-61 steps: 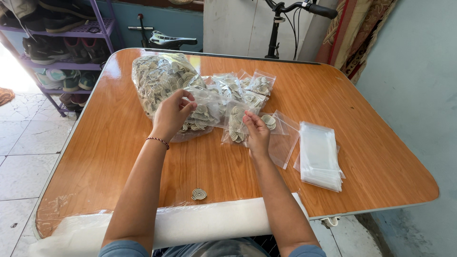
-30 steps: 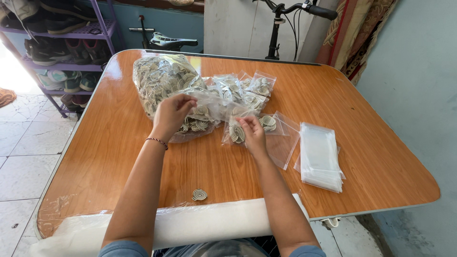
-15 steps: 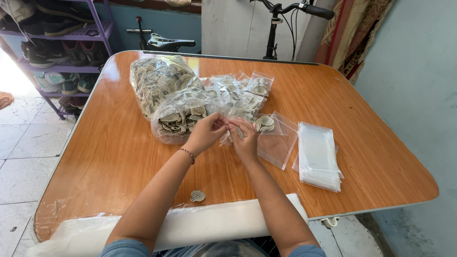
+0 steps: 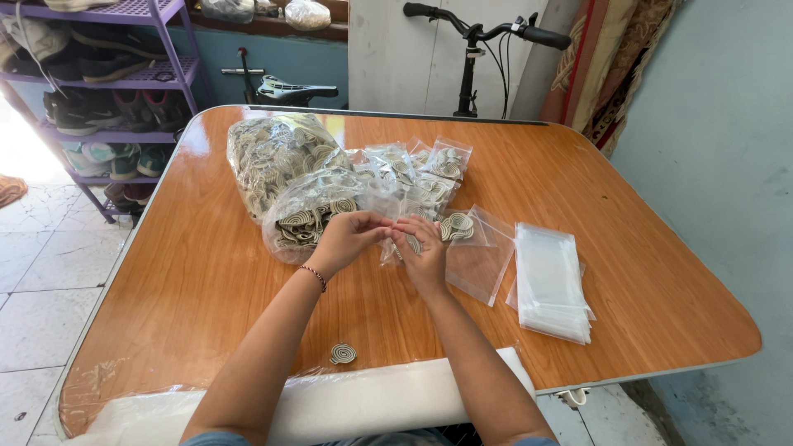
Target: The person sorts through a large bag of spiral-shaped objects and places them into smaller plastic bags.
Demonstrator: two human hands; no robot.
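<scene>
Pinching one small clear bag [image 4: 395,244] between your left hand [image 4: 347,239] and right hand [image 4: 423,252] at mid-frame; several filled packets [image 4: 417,177] done above, big bulk bag [image 4: 277,161] and empty bag stack [image 4: 549,285] remain.

Blue walls [image 4: 710,124]; purple shoe rack [image 4: 124,74]; bicycle [image 4: 471,58]

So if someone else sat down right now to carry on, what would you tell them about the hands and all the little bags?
Left hand and right hand: fingertips together over the table, pinching the top of one small clear bag. What is inside it cannot be told.
Big bag of spiral pieces sits at the far left, with a second open bag of them just ahead of the left hand.
Done: several small filled bags are piled behind the hands.
Left: a stack of empty bags on the right, one loose open bag beside the right hand, and a stray spiral piece near the front edge.
</scene>
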